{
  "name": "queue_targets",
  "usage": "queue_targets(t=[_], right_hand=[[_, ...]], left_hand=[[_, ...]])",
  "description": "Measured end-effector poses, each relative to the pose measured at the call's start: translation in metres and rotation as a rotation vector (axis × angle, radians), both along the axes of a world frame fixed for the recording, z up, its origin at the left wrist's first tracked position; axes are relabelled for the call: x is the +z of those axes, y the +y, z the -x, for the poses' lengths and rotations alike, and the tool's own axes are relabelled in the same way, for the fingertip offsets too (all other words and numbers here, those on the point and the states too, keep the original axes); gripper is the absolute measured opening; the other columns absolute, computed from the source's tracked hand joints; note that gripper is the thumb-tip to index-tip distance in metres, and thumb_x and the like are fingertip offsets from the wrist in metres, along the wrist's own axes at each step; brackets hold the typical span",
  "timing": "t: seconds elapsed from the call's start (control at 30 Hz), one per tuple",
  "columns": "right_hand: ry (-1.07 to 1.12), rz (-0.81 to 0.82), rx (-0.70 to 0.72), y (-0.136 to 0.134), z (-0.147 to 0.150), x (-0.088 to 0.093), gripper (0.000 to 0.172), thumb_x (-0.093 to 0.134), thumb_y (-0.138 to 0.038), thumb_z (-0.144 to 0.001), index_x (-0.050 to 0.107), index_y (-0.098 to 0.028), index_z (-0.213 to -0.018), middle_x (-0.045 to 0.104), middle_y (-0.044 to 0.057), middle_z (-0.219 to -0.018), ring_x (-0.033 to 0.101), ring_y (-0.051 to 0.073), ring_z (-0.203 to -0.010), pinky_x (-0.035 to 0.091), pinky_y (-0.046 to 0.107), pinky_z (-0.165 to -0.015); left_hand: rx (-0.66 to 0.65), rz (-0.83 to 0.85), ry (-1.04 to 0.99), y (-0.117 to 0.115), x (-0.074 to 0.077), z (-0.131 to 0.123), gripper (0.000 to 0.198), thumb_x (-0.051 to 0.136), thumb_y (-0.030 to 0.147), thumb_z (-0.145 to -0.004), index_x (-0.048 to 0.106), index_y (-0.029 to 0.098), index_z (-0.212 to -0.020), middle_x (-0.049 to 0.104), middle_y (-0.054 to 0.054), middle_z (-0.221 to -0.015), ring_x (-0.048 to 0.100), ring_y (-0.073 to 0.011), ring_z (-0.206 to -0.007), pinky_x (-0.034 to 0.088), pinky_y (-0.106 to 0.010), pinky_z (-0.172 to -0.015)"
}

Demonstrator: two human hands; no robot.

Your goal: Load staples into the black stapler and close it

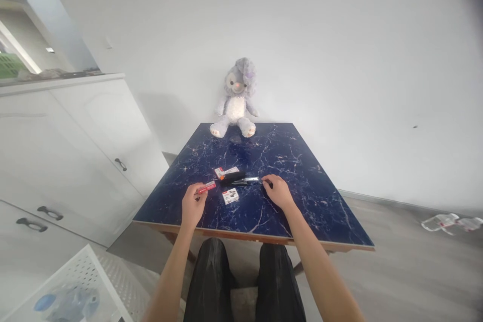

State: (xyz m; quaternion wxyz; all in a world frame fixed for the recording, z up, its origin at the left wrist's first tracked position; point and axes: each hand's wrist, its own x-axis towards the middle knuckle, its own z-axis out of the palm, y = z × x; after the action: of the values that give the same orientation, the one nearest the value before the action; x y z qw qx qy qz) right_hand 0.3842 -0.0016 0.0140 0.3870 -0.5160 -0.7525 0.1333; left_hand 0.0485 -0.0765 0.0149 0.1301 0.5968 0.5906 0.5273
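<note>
Red and white cover the small, narrow bar (208, 187) over the dark blue bench (279, 151). The left hand (193, 201) has a tight grip on its left end. The bar's long side runs mostly sideways, and its free end points right and a little away, toward a long black thing (234, 176) with orange on it. The right hand (278, 191) is just beside a thin silvery strip (252, 179); I cannot tell if that grip holds anything.

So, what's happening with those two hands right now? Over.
Left hand: holding red-and-white pack. Right hand: beside slim silver-ended item, contact unclear. White box between the hands. Plush toy at the back, out of the way.
</note>
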Motion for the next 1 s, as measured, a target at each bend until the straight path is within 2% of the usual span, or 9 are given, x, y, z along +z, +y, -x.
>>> queue_targets(t=[0.1,0.17,0.27,0.37,0.5,0.63,0.73,0.87,1.0], right_hand=[[0.148,-0.036,0.023,-0.012,0.019,0.006,0.023,0.049,-0.031,-0.095,0.067,-0.021,-0.106,0.071,0.007,-0.098,0.065,0.021,-0.084,0.051,0.035,-0.082],[0.195,-0.024,0.130,-0.025,0.041,0.010,0.029,0.056,-0.036,-0.093,0.062,-0.022,-0.118,0.071,0.007,-0.103,0.066,0.021,-0.083,0.053,0.034,-0.079],[0.170,-0.071,0.308,-0.043,0.073,0.012,0.052,0.067,-0.040,-0.086,0.053,-0.025,-0.135,0.067,0.008,-0.121,0.066,0.023,-0.097,0.055,0.037,-0.087],[0.175,-0.143,0.362,-0.051,0.090,0.012,0.044,0.063,-0.037,-0.091,0.055,-0.027,-0.133,0.066,0.008,-0.124,0.064,0.024,-0.111,0.052,0.038,-0.097],[0.170,-0.155,0.336,-0.049,0.090,0.011,0.038,0.062,-0.034,-0.093,0.058,-0.028,-0.130,0.068,0.008,-0.120,0.065,0.024,-0.110,0.052,0.039,-0.097],[0.167,-0.171,0.350,-0.047,0.087,0.009,0.037,0.062,-0.032,-0.093,0.060,-0.027,-0.130,0.068,0.007,-0.122,0.064,0.024,-0.112,0.052,0.039,-0.098],[0.172,-0.165,0.341,-0.048,0.088,0.009,0.036,0.063,-0.032,-0.092,0.062,-0.028,-0.128,0.068,0.008,-0.123,0.064,0.024,-0.113,0.052,0.040,-0.099],[0.139,-0.118,0.343,-0.048,0.088,0.007,0.039,0.062,-0.033,-0.092,0.061,-0.028,-0.131,0.066,0.009,-0.126,0.064,0.026,-0.114,0.053,0.042,-0.099],[0.162,-0.155,0.303,-0.045,0.086,0.003,0.045,0.065,-0.032,-0.089,0.059,-0.024,-0.133,0.064,0.010,-0.129,0.063,0.026,-0.116,0.052,0.041,-0.100]], left_hand=[[-0.134,-0.132,-0.001,0.000,0.008,-0.015,0.014,0.056,0.029,-0.094,0.066,0.022,-0.100,0.061,-0.010,-0.129,0.063,-0.0230,-0.116,0.058,-0.036,-0.090],[-0.196,-0.152,0.024,0.000,0.011,-0.028,0.013,0.055,0.026,-0.094,0.067,0.023,-0.098,0.062,-0.009,-0.130,0.064,-0.0229,-0.116,0.059,-0.037,-0.090],[-0.246,-0.175,0.095,0.000,0.012,-0.047,0.015,0.055,0.022,-0.094,0.069,0.025,-0.096,0.064,-0.008,-0.127,0.064,-0.0230,-0.115,0.056,-0.039,-0.095],[-0.306,-0.180,0.105,0.000,0.010,-0.056,0.021,0.053,0.019,-0.093,0.071,0.026,-0.100,0.065,-0.007,-0.128,0.065,-0.0224,-0.114,0.054,-0.040,-0.099],[-0.363,-0.029,-0.154,0.004,0.007,-0.050,0.035,0.052,0.022,-0.092,0.064,0.024,-0.124,0.067,-0.010,-0.126,0.068,-0.0232,-0.106,0.059,-0.037,-0.087],[-0.473,0.158,-0.395,0.011,0.006,-0.044,0.032,0.054,0.033,-0.091,0.067,0.020,-0.117,0.068,-0.011,-0.125,0.070,-0.0242,-0.097,0.061,-0.033,-0.071],[-0.510,0.252,-0.488,0.013,0.006,-0.045,0.032,0.062,0.038,-0.088,0.065,0.020,-0.114,0.068,-0.011,-0.126,0.072,-0.0220,-0.088,0.060,-0.032,-0.067],[-0.492,0.285,-0.538,0.013,0.004,-0.048,0.029,0.068,0.040,-0.084,0.061,0.020,-0.103,0.073,-0.009,-0.110,0.072,-0.0205,-0.082,0.059,-0.030,-0.065],[-0.431,0.270,-0.573,0.015,0.005,-0.049,0.028,0.072,0.037,-0.078,0.060,0.020,-0.097,0.075,-0.006,-0.095,0.071,-0.0184,-0.073,0.057,-0.029,-0.063]])
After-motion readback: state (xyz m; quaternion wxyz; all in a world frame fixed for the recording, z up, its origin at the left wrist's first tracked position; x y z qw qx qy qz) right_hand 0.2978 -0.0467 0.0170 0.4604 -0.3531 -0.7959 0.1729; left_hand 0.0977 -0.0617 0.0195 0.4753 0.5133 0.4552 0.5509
